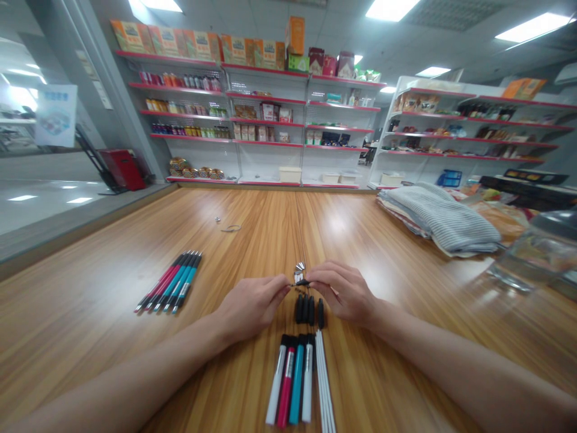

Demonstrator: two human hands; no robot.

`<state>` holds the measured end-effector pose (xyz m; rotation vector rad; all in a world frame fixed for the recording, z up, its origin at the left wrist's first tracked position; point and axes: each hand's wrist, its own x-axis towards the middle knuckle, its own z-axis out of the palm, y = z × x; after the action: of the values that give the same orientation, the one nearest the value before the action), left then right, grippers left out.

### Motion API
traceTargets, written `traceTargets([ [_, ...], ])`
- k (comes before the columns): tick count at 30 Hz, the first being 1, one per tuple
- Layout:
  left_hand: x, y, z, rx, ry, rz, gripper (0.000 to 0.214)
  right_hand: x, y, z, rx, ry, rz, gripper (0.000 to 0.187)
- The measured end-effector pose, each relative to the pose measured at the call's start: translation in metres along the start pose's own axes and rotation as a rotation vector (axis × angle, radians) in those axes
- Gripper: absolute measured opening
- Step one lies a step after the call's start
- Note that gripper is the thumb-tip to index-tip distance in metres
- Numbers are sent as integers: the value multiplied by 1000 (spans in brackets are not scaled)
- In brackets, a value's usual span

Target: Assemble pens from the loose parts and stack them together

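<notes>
Over the middle of the table my two hands meet, fingertips almost touching. My right hand point(345, 293) pinches a small black pen part point(304, 282). At its left end, the fingers of my left hand point(256, 304) are pinched together on something too small to make out. Just below lie several black pen grips point(305, 309), one set slightly apart. Nearer me is a row of pen barrels point(296, 385) in white, pink and teal with black ends. Beside them rest thin white refills point(325, 385). Small silver pieces point(300, 266) lie behind my fingers.
Pink and teal pens point(175, 279) with black grips lie side by side at the left. A thin loop point(231, 228) is farther back. Folded striped cloth point(444, 213) and a clear container point(532, 246) occupy the right. Stocked shelves point(265, 97) stand beyond the table.
</notes>
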<state>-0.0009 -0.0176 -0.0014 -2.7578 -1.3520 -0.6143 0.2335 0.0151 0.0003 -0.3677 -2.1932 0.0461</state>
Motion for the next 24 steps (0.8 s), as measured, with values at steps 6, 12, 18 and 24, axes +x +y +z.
traceTargets([
  [6, 0, 0, 1, -53, 7, 3, 22, 1, -1, 1, 14, 60, 5, 22],
  [12, 0, 1, 2, -112, -12, 30, 22, 1, -3, 2, 26, 15, 17, 23],
  [18, 1, 4, 2, -198, -12, -17, 20, 0, -2, 2, 1, 10, 28, 21],
  [24, 1, 9, 8, -232, -20, -7, 23, 2, -8, 5, -26, -41, -54, 18],
])
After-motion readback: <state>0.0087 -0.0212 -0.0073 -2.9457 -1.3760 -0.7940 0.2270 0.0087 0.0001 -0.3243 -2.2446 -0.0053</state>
